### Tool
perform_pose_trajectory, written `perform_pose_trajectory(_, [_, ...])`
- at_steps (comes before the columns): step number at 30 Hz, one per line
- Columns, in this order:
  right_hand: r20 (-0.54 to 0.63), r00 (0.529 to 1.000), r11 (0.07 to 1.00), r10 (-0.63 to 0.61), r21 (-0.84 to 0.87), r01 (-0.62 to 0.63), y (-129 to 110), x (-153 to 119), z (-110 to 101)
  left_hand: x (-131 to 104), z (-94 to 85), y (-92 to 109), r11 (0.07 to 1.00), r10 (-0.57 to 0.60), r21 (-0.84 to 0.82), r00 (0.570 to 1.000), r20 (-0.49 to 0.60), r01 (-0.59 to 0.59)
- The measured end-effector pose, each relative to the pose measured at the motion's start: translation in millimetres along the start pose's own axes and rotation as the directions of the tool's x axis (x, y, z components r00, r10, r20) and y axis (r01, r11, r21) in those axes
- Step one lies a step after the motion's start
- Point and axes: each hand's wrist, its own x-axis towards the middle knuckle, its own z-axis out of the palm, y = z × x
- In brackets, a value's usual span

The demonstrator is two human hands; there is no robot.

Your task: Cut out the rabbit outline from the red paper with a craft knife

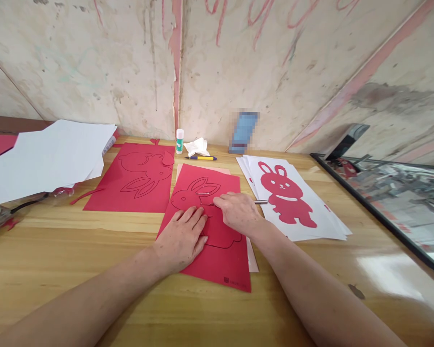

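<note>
A red sheet (217,265) with a rabbit outline in black lies at the middle of the table, over a paler sheet. My left hand (183,237) rests flat on its left part, fingers spread a little, holding nothing. My right hand (237,212) is closed round a thin cutting tool (261,202); its handle sticks out to the right and its tip touches the sheet near the rabbit's neck. A slit shows in one ear of the outline. My right fingers hide part of the drawing.
Another red sheet (104,195) with a rabbit outline lies left. White papers (54,156) are piled far left. Behind are a glue stick (180,142), a tissue (197,147) and a pen (202,158). At right, white sheets (311,193) bear a red paper rabbit (287,193).
</note>
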Motion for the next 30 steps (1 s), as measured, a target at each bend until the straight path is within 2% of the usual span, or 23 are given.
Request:
perform_pose_trajectory(21, [0.080,0.995,0.998,0.066,0.006,-0.067,-1.5,-2.6,-8.2,-0.2,2.0,-1.1,1.000,0.009,0.006,1.000,-0.017,-0.009])
perform_pose_trajectory(30, [0.058,0.996,0.997,0.072,0.000,-0.072,-2.3,-3.7,-7.7,0.6,0.8,-0.7,1.000,0.004,0.007,1.000,0.002,-0.004])
